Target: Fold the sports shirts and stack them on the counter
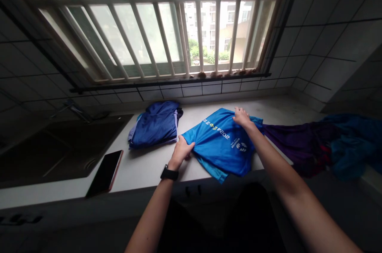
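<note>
A bright blue T-shirt (216, 141) with white and yellow print lies on the white counter (143, 169), its lower edge hanging slightly over the front. My left hand (181, 151), below a black wristwatch, pinches the shirt's left edge and pulls creases into the cloth. At the shirt's far right edge, my right hand (241, 116) has its fingers curled onto the fabric; the fingertips are partly hidden. Left of the shirt sits a folded stack of dark blue clothes (156, 125) with some lilac cloth showing.
A phone (106, 171) lies near the counter's front edge, beside a dark sink (59, 153) with a faucet (76, 110). Purple and teal clothes (301, 143) are heaped at the right. Behind the counter is a barred window (179, 34).
</note>
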Demonstrator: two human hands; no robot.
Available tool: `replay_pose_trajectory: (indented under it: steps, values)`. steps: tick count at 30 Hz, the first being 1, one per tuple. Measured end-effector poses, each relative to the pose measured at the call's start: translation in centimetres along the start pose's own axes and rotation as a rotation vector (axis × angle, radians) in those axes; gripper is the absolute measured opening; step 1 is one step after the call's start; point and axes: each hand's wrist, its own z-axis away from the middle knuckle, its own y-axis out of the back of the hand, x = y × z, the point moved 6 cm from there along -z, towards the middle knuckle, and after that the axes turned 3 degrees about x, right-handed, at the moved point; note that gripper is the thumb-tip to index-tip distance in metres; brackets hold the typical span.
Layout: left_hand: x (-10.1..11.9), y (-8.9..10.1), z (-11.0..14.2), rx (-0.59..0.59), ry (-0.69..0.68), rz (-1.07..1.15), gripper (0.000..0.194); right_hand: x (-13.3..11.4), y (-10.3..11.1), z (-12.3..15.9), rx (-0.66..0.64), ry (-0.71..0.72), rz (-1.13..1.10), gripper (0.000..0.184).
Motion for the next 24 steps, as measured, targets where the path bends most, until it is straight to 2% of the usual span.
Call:
replay_pose_trajectory:
  steps: [2,5,8,10,12,15,18,21,23,24]
  values:
    - [0.4,0.4,0.3,0.060,-0.072,-0.159,0.038,-0.9,-0.2,2.1,0.016,0.048,-0.077,0.051]
    - [1.7,1.1,-0.3,0.171,-0.272,-0.320,0.034,-2.0,-1.8,8.7,0.051,0.203,-0.226,0.053]
    - [3.2,0.3,-1.3,0.120,-0.414,-0.384,0.048,-1.9,-5.4,14.9,-0.048,0.146,-0.132,0.055]
    - [3.7,-0.5,-1.6,0.071,-0.425,-0.454,0.046,-1.9,-7.1,17.1,-0.089,0.131,-0.035,0.052]
    - [4.0,-1.0,-1.4,0.062,-0.426,-0.528,0.034,-2.0,-7.8,17.6,-0.095,0.162,0.005,0.046]
    - [3.6,-1.2,0.3,0.077,-0.405,-0.579,0.034,-1.7,-7.6,16.8,-0.088,0.211,-0.015,0.040]
    - [1.8,-0.8,3.1,0.086,-0.349,-0.588,0.036,-1.1,-7.2,16.0,-0.129,0.286,-0.083,0.036]
    - [-0.5,-0.5,6.3,0.032,-0.282,-0.590,0.032,-0.7,-6.3,16.5,-0.169,0.340,-0.116,0.034]
    - [-1.3,-0.2,7.9,0.015,-0.321,-0.587,0.026,-1.0,-5.6,17.5,-0.161,0.360,-0.104,0.036]
    - [-1.3,-0.2,8.6,0.024,-0.399,-0.567,0.026,-1.3,-5.2,18.1,-0.159,0.372,-0.099,0.039]
